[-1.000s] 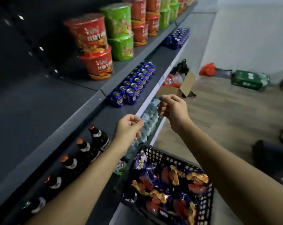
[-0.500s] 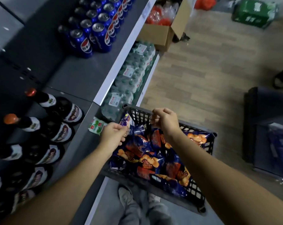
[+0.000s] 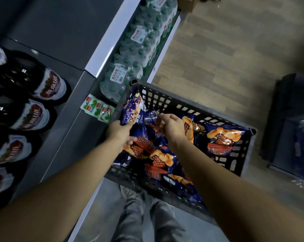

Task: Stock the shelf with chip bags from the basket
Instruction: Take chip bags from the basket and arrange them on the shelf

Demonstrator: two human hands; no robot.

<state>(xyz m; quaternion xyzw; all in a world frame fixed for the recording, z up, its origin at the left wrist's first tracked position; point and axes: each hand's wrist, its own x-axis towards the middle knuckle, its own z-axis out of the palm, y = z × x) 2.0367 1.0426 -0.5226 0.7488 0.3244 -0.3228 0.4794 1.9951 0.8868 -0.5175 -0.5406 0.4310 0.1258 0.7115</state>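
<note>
A black plastic basket (image 3: 187, 106) stands on the floor beside the shelf, filled with several blue and orange chip bags (image 3: 222, 137). My left hand (image 3: 119, 131) grips the lower end of an upright blue chip bag (image 3: 132, 109) at the basket's left corner. My right hand (image 3: 172, 127) pinches the crinkled top of another blue bag (image 3: 152, 115) in the middle of the basket. Both forearms reach down from the bottom of the view.
The grey shelf (image 3: 64, 32) runs along the left, with dark bottles (image 3: 48, 86) on a lower level. Shrink-wrapped water bottle packs (image 3: 142, 42) fill the bottom shelf. Small green and white packets (image 3: 97, 108) lie by the basket. Wooden floor lies to the right, a dark crate (image 3: 290, 123) at the far right.
The view has tilted down from the shelves to the basket. Both hands dropped from shelf height into the basket and took hold of chip bags.
</note>
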